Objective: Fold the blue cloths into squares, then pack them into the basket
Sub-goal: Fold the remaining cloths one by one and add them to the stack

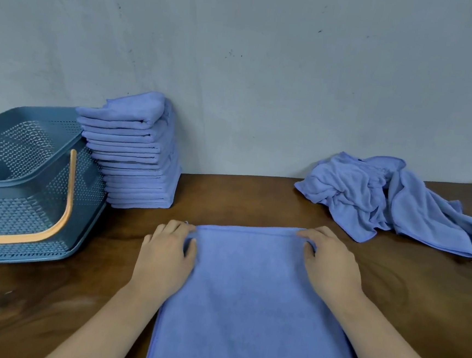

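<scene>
Blue terry cloth (249, 302) lies flat on the wooden table (256, 197), right of the basket (14, 185) and nearer the person. It is a long strip whose long axis runs straight away from the person toward the wall, its short far edge lying across that line. The left hand (165, 255) and right hand (333, 261) each pinch one far corner, thumb on top, fingers curled over the edge. It looks halved lengthwise, so the squaring fold probably remains. Touching the basket's right side stands a tall stack of folded cloths (136, 164); well to the basket's right, a crumpled heap (384, 197) waits unfolded. No cloth shows inside the basket, so packing seems not begun.
</scene>
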`<action>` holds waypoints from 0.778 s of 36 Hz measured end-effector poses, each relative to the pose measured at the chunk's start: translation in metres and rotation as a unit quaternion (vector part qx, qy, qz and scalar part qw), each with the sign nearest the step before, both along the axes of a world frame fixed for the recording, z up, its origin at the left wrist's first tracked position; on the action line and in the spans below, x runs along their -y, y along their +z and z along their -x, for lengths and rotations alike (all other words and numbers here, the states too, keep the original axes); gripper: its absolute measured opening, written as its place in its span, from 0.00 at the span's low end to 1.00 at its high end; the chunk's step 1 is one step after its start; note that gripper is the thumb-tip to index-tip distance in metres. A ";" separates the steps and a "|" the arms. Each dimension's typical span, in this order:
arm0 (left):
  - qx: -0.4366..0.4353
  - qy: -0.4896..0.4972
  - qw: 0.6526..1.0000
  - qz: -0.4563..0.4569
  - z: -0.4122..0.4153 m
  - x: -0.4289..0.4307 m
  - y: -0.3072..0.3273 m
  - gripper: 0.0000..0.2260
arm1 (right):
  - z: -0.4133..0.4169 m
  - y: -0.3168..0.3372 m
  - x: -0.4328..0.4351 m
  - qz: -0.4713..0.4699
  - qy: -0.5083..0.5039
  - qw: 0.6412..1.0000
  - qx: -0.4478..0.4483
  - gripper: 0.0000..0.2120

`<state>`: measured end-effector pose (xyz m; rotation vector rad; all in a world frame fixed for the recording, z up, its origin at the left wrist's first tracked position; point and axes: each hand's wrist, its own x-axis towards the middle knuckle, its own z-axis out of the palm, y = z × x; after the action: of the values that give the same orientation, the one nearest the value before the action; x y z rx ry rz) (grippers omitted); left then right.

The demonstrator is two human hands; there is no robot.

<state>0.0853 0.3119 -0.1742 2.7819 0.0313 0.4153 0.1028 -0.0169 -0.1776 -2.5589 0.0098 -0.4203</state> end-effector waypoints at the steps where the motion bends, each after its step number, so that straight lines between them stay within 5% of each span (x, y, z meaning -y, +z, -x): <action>1: 0.002 0.000 1.000 -0.002 -0.001 0.000 0.000 0.14 | 0.000 0.002 0.000 -0.013 0.005 1.000 0.012 0.16; 5: -0.002 -0.002 1.000 -0.002 0.000 -0.001 -0.005 0.15 | -0.005 0.005 0.001 -0.019 0.002 0.998 0.052 0.17; 13: -0.005 -0.002 0.999 0.031 -0.002 -0.004 -0.005 0.16 | -0.012 -0.005 0.004 0.072 0.013 0.997 -0.017 0.17; 28: -0.020 -0.024 0.999 0.037 -0.003 -0.007 -0.002 0.14 | -0.025 -0.006 0.009 -0.009 0.047 0.998 0.042 0.12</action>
<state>0.0884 0.3193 -0.1767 2.7128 -0.0112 0.3405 0.1277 -0.0258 -0.1836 -2.5106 -0.1354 -0.4878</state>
